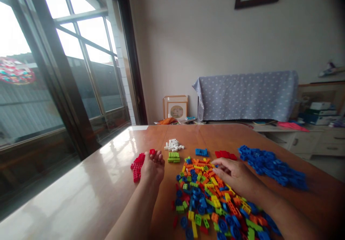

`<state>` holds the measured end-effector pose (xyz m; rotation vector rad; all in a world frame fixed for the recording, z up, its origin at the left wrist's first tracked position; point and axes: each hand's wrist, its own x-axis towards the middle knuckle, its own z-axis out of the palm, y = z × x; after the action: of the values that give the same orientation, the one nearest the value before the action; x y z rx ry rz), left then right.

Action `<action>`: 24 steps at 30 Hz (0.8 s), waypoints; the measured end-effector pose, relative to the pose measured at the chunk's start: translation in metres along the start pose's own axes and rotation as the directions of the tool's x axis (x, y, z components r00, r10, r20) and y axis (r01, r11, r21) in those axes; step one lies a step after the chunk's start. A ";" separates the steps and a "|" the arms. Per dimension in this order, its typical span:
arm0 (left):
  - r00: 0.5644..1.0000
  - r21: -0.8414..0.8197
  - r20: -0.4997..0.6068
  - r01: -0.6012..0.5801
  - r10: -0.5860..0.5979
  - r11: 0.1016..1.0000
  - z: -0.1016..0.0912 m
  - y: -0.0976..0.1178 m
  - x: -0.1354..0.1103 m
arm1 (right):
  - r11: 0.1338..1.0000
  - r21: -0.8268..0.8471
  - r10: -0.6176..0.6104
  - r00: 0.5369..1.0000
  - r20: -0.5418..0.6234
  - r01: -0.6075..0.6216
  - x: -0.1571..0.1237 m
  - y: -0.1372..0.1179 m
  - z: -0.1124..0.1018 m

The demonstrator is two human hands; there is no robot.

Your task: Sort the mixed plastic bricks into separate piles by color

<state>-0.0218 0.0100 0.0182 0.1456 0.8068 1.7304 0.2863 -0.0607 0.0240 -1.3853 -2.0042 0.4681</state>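
My left hand is turned palm up, its fingers curled around a small red toy brick. Just left of it lies a cluster of red bricks. My right hand hovers at the upper right of a large mixed pile of toy bricks in orange, yellow, green, blue and red. Its fingers reach out with the thumb apart, close to some orange bricks, and I see nothing held in it.
Beyond the pile sit white bricks, stacked lime green bricks, a blue group and a flat red group. A long heap of blue pieces lies at the right of the brown table. Windows flank the left.
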 end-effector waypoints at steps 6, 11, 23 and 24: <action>0.992 -0.055 -0.127 -0.028 0.021 0.998 -0.007 0.007 0.012 | 0.999 0.037 0.008 0.998 -0.057 -0.006 0.004 0.018 -0.003; 0.987 -0.072 -0.162 -0.035 0.023 0.997 -0.008 0.008 0.017 | 0.999 0.050 0.024 0.994 -0.103 -0.019 0.006 0.029 -0.005; 0.993 -0.120 -0.117 0.016 -0.030 0.993 -0.004 0.017 0.009 | 0.997 0.058 0.066 0.988 -0.141 -0.058 0.006 0.030 -0.022; 0.994 -0.131 -0.105 0.019 -0.033 0.991 -0.004 0.019 0.009 | 0.997 0.046 0.067 0.986 -0.153 -0.061 0.006 0.030 -0.023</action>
<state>-0.0420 0.0145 0.0234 -0.0455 0.7678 1.7716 0.3218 -0.0451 0.0243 -1.4195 -1.8204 0.4153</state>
